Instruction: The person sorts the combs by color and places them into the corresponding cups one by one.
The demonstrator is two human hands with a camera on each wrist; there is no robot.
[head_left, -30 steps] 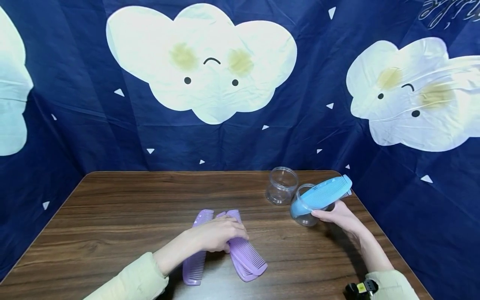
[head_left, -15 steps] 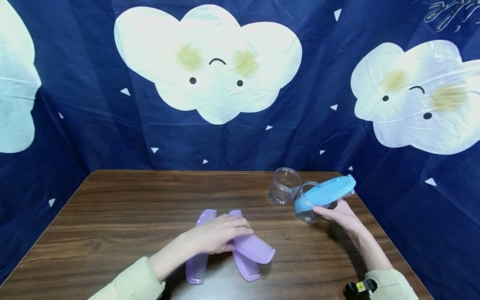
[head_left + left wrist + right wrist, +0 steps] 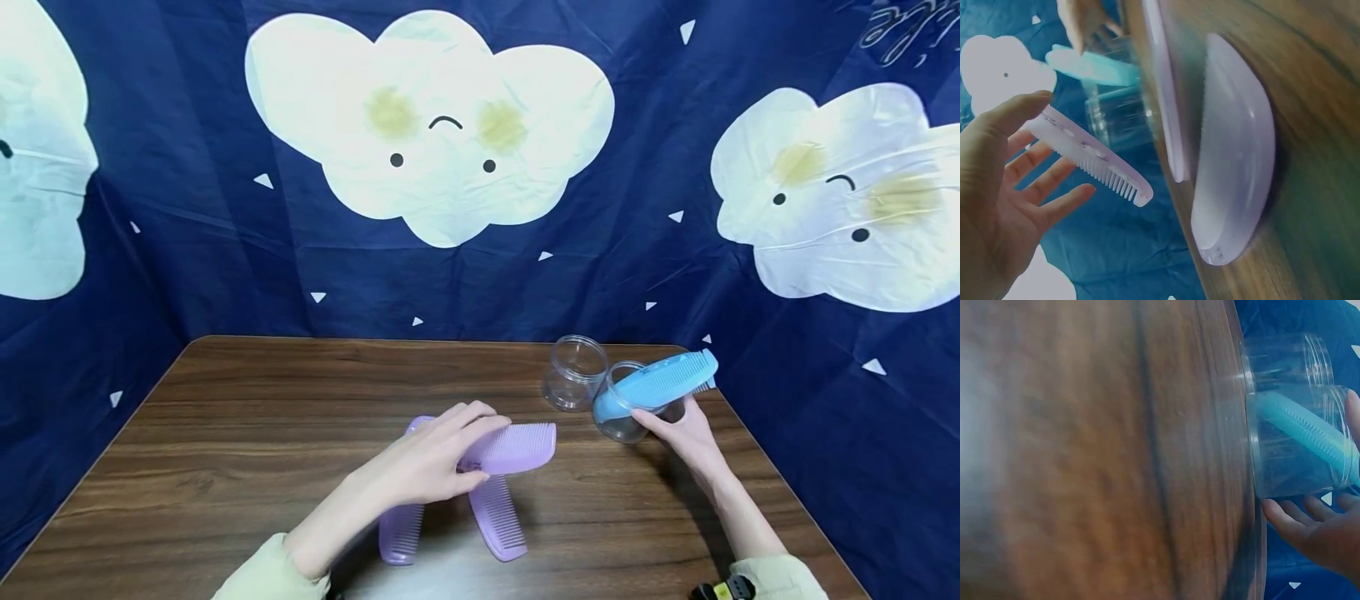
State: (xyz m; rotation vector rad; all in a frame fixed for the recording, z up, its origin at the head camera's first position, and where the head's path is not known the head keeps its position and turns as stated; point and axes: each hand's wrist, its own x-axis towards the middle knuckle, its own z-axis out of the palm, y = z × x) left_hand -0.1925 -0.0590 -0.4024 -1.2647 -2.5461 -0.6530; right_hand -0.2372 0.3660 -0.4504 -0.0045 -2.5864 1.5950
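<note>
My left hand (image 3: 423,462) pinches a purple comb (image 3: 521,447) between thumb and fingers; in the left wrist view its teeth point away from the palm. Two more purple combs lie on the table under that hand: one comb (image 3: 498,521) below the held one, another comb (image 3: 401,533) to the left, partly hidden by the hand. At the right, my right hand (image 3: 692,437) holds a clear jar (image 3: 621,429), its thumb near the rim and the fingers along the side. Blue combs (image 3: 660,382) lean inside this jar, their upper ends sticking out to the right.
A second clear jar (image 3: 573,379) stands just left of the held one, near the back edge of the wooden table (image 3: 285,417). Behind the table hangs a dark blue cloth (image 3: 225,275) with white clouds.
My left hand has lifted the top purple comb off the one beneath and turned it nearly level, pointing right. The right hand stays at the jar with the blue combs.
</note>
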